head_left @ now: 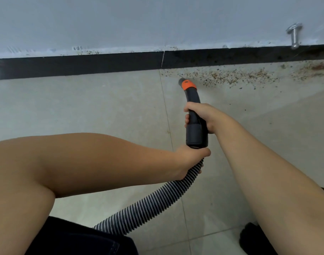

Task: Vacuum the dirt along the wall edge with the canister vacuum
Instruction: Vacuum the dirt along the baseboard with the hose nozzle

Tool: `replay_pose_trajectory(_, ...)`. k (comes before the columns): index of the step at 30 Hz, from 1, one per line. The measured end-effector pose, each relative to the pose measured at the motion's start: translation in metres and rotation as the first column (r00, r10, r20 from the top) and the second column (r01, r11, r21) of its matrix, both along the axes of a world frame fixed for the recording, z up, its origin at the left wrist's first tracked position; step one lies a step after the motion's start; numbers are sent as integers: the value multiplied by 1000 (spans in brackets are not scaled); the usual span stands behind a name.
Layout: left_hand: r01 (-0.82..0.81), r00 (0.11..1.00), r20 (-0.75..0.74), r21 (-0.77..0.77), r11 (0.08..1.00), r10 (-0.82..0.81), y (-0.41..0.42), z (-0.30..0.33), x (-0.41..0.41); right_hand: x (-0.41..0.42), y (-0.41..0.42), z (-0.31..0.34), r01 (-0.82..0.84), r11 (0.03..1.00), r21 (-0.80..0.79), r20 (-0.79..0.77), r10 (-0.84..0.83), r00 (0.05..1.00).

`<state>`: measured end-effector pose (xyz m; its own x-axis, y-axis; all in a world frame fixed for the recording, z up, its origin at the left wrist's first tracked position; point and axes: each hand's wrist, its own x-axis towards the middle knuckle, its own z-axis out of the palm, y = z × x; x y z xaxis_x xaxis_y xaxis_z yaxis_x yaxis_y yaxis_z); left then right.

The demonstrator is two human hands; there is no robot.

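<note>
A black vacuum handle (196, 131) with an orange collar (188, 85) curves down to the floor; its grey tip (181, 80) touches the tiles at the left end of a band of brown dirt (236, 77). The dirt lies along the black baseboard (84, 65) and spreads to the right. My right hand (203, 115) is wrapped around the handle's middle. My left hand (190, 159) grips the ribbed grey hose (148, 205) just below the handle's cuff. The hose runs down and left, out of view behind my leg. The canister is not in view.
A pale wall (139, 21) rises above the baseboard. A metal door stop (294, 36) sticks out of the wall at the upper right. Light tiles (84, 107) cover the floor. Dark trousers (74, 240) and a dark shoe (253, 238) show at the bottom.
</note>
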<state>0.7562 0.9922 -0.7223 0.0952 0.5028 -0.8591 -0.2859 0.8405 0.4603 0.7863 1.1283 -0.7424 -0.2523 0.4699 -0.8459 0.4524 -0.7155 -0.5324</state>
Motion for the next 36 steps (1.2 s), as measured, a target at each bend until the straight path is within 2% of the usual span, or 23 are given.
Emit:
replay_pose_trajectory(6, 210, 978, -7, 11, 978, -210, 4, 4, 27, 59, -3, -4, 234, 972, -7, 0, -234, 972)
replay_pose_trajectory(11, 229, 972, -68, 44, 972, -226, 18, 11, 31, 73, 11, -4, 348, 937, -7, -42, -348, 937)
replay_pose_trajectory(14, 184, 978, -113, 54, 981, -177, 24, 12, 29, 65, 22, -4, 321, 947, 5, -63, -320, 945)
replay_pose_trajectory(19, 53, 993, -109, 41, 998, -48, 17, 11, 27, 34, 20, 0, 45, 999, -23, -78, -46, 996)
replay_pose_trajectory(22, 14, 993, -116, 28, 1000, -11, 14, 11, 23, 24, 18, 3, -37, 999, -26, -66, 36, 997)
replay_pose_trajectory(30, 177, 976, -137, 36, 983, -171, 39, 18, 44, 77, 42, -6, 266, 961, -78, -65, -271, 960)
replay_pose_trajectory(36, 145, 974, -182, 58, 988, -133, 59, 18, 62, 94, 62, -4, 263, 963, -62, -86, -268, 960)
